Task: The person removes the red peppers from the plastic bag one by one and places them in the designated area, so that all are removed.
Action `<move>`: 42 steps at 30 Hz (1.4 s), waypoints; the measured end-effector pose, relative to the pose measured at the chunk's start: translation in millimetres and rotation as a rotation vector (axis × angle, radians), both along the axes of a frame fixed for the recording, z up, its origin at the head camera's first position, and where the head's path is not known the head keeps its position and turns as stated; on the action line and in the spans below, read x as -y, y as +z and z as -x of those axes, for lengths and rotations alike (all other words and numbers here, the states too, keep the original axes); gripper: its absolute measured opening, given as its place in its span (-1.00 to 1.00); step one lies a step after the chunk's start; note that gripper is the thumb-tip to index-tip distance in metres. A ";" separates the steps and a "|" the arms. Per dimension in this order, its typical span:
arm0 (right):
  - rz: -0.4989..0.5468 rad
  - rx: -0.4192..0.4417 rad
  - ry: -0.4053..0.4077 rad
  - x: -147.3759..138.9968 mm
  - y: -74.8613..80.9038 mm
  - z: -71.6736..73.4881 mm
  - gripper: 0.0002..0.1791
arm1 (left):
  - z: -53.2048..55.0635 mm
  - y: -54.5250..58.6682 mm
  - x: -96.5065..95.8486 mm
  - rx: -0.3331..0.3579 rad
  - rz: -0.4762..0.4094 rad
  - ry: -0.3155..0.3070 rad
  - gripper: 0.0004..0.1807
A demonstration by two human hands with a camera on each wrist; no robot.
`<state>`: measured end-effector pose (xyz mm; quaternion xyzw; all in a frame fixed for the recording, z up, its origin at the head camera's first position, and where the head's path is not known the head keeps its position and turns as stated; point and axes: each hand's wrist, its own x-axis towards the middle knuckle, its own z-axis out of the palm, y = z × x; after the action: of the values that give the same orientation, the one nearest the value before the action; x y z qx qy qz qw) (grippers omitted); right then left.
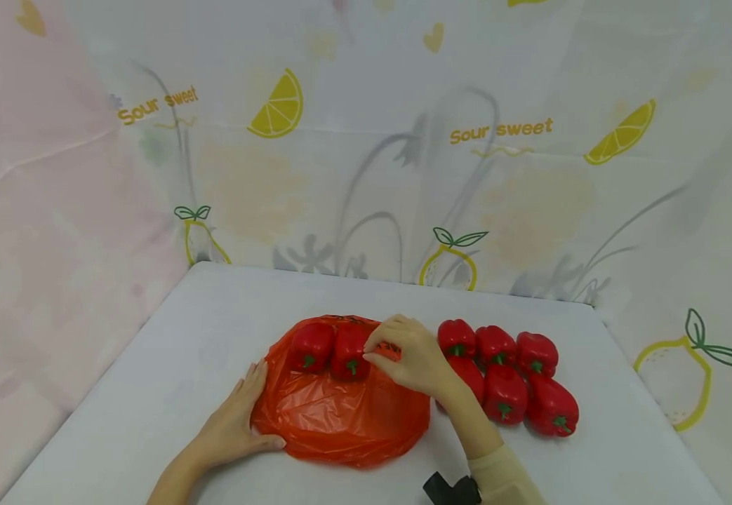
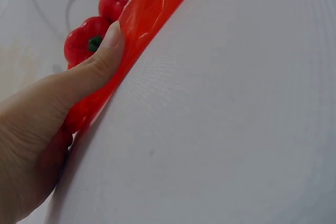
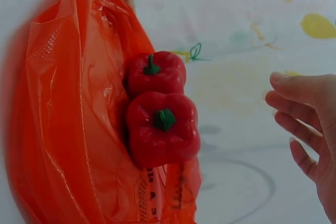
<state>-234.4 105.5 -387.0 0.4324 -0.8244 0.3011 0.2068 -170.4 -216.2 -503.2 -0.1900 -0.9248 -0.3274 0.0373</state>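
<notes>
A red-orange plastic bag (image 1: 340,421) lies spread on the table, with two red bell peppers (image 1: 311,346) (image 3: 164,128) side by side at its far part. My left hand (image 1: 236,421) rests against the bag's left edge, fingers straight and spread. Its thumb (image 2: 94,72) lies along the bag's edge in the left wrist view. Just above the right-hand pepper on the bag is my right hand (image 1: 413,354), its fingers loosely bent. The right wrist view shows that hand apart from the peppers, with nothing between thumb and fingers.
Right of the bag, several more red bell peppers (image 1: 506,394) with green stems stand close together in two rows, partly behind my right forearm. The white table (image 1: 214,308) meets a printed cloth backdrop (image 1: 353,175) at its far edge. A black object (image 1: 450,489) is near my right sleeve.
</notes>
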 end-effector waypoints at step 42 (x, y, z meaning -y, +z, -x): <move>-0.196 0.398 -0.140 40.0 -8.9 43.5 -0.53 | -1.1 2.8 0.3 0.041 -0.009 0.019 0.39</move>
<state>-277.9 65.5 -395.9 0.3242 -0.9022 0.2838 0.0177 -169.3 -216.5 -500.4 -0.1742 -0.9257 -0.3350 0.0222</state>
